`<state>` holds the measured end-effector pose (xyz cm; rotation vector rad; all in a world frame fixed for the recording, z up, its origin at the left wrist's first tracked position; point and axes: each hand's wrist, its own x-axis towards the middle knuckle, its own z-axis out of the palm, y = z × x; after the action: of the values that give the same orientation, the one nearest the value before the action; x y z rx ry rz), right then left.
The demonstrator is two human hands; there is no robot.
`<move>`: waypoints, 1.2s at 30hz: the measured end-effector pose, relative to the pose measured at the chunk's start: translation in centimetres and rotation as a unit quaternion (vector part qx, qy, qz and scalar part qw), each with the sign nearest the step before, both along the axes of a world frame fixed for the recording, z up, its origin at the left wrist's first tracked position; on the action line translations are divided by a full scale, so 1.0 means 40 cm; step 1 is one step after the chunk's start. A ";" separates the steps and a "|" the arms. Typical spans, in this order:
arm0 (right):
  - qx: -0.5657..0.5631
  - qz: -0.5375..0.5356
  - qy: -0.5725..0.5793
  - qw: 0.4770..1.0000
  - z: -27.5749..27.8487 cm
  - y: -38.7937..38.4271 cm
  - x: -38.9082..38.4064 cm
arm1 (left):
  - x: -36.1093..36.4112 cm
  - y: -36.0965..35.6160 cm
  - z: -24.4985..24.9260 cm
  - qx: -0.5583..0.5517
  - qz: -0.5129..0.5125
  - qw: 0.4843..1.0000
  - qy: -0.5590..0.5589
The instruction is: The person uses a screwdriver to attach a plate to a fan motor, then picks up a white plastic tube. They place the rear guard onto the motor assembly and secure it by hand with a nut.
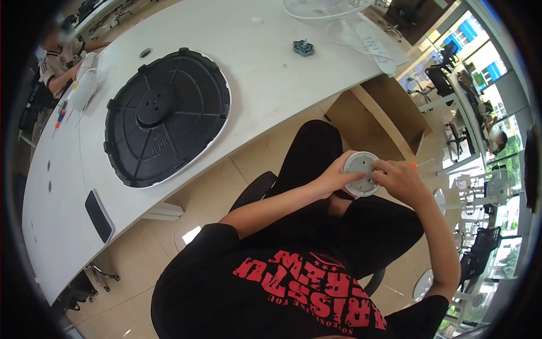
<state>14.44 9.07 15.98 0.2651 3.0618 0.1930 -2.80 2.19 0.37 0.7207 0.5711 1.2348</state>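
A round white part (355, 164) with small holes in its face is held over my lap. My left hand (336, 176) is wrapped round its left side, the thumb lying on the face. My right hand (400, 179) is at its right side with the fingers bent onto the face. An orange tip (414, 166) sticks out beside my right hand; the rest of that item is hidden by the hand. Whatever small thing my right fingers pinch is too small to make out.
On the white table (254, 96) lie a large black round base (186, 124), a dark knob (303, 48), a phone (99, 216), a screwdriver (60, 116) and a fan cage (324, 8). An open cardboard box (389, 107) stands beyond my knees. Another person (55, 70) sits at the far left.
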 end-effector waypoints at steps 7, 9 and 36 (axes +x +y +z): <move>-0.056 0.071 -0.045 0.995 -0.013 0.127 -0.090 | -0.090 0.060 -0.013 -0.030 -0.020 0.999 -0.001; -0.148 0.029 -0.023 0.988 -0.012 0.144 -0.125 | -0.111 0.077 -0.048 -0.051 -0.027 0.998 -0.014; -0.373 -0.222 0.258 0.863 -0.224 0.470 -0.614 | -0.156 0.150 -0.195 -0.082 -0.068 0.994 -0.037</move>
<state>-10.13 27.88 7.00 1.0705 3.1068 -1.2366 -9.05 8.20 -7.45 0.5641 0.5451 1.0703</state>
